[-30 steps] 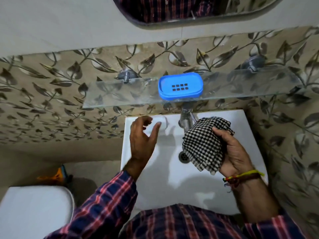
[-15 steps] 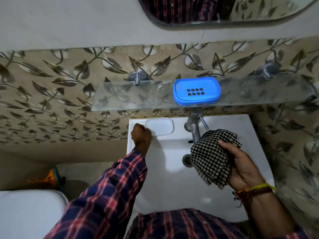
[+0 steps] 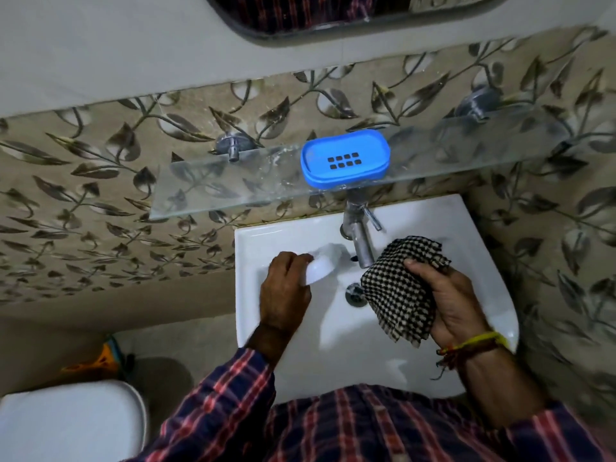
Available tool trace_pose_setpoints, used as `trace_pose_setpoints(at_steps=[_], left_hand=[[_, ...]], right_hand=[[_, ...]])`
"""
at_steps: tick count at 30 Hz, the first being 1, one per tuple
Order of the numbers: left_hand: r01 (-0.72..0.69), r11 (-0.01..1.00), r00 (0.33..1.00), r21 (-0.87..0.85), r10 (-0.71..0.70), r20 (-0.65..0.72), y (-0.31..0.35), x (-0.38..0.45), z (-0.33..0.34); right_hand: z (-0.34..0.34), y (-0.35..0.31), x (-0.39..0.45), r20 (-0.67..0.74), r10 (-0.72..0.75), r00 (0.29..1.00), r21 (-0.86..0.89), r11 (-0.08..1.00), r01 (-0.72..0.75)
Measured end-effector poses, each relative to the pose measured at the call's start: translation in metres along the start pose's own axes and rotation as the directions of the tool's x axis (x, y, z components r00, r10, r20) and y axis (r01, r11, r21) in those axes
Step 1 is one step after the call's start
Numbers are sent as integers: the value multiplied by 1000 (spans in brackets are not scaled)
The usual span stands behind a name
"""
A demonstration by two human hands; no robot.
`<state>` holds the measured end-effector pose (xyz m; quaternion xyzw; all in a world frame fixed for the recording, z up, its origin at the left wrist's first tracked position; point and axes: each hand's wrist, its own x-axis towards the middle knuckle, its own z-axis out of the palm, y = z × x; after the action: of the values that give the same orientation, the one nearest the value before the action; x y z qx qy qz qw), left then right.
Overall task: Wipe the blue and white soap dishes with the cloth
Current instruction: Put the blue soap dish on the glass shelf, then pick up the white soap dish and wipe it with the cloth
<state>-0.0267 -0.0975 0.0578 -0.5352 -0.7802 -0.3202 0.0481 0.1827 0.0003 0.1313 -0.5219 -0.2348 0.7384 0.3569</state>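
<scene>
The blue soap dish [image 3: 345, 158] with dark drain slots stands on the glass shelf [image 3: 213, 181] above the basin. My left hand [image 3: 283, 291] grips the white soap dish [image 3: 321, 266] by its left end and holds it tilted over the white sink [image 3: 466, 228], left of the tap. My right hand [image 3: 446, 301] holds a bunched black-and-white checked cloth [image 3: 396, 295] over the right side of the sink, just right of the drain. The cloth and the white dish are apart.
A chrome tap [image 3: 360, 241] juts out between my two hands, and the drain [image 3: 354, 293] lies below it. A white toilet lid [image 3: 66, 425] is at the lower left, with an orange object [image 3: 100, 360] on the floor behind it. Leaf-patterned tiles cover the walls; a mirror hangs above.
My left hand reached the white dish at the sink's back left rim, took hold of it and lifted it forward over the basin, tilted. The right hand with the cloth barely moved.
</scene>
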Motion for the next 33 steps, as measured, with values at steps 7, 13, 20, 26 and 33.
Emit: trace_pose_setpoints(at_steps=[7, 13, 20, 26, 33], left_hand=[[602, 543, 778, -585, -564, 277, 41, 11, -13], [416, 645, 903, -641, -213, 372, 63, 2, -20], [396, 627, 908, -671, -159, 387, 81, 0, -15], [473, 440, 881, -763, -219, 420, 98, 3, -15], [533, 308, 842, -788, -290, 456, 97, 17, -21]], right_hand=[[9, 8, -2, 140, -339, 930, -273, 890, 365], [22, 15, 1, 462, -403, 790, -581, 536, 613], [27, 10, 11, 449, -95, 888, -330, 906, 265], [27, 6, 3, 466, 119, 877, -217, 976, -17], [25, 7, -9, 542, 104, 834, -351, 930, 112]])
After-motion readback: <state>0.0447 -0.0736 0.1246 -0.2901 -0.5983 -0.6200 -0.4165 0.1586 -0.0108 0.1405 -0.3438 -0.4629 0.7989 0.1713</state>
